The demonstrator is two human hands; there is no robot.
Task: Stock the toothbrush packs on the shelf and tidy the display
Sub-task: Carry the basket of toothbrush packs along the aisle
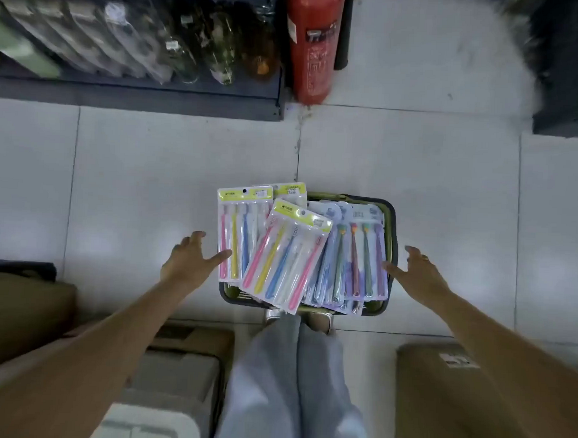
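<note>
Glossy plastic toothbrush packs point(288, 251), flat with yellow-green header cards, lie fanned over a dark rectangular basket point(390, 222) on the pale tiled floor point(145, 168); bluish packs point(358, 254) fill its right side. The left hand point(189, 259) spreads open, thumb touching the leftmost pack. The right hand point(417, 272) is open beside the basket's right rim. A red cylindrical extinguisher point(311, 46) stands by a dark shelf point(135, 92).

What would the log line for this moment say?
left hand: open, at packs | right hand: open, at basket | nothing lifted
</note>
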